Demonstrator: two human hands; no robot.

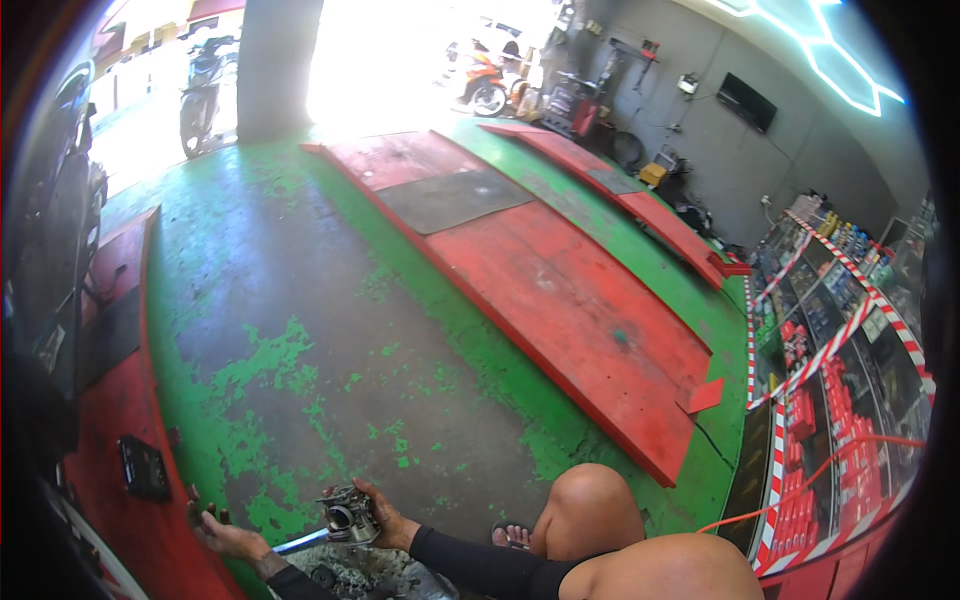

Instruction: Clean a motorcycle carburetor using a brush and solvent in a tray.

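The carburetor (350,515) sits at 7 o'clock in the view, gripped by the right hand (392,522) from its 3 o'clock side. It looks rigid and dense, perhaps oily; the outer body should give the surest hold, sparing small fittings. The left hand (238,541), fingers spread, seems empty at its 9. A bar (302,542) at 8 and a grimy block (372,574) at 6 crowd it; a black case (144,467) lies toward 10.

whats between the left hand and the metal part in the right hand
In the head view, patchy green floor shows behind the gap between left hand and metal part; a shiny bar spans its lower side.
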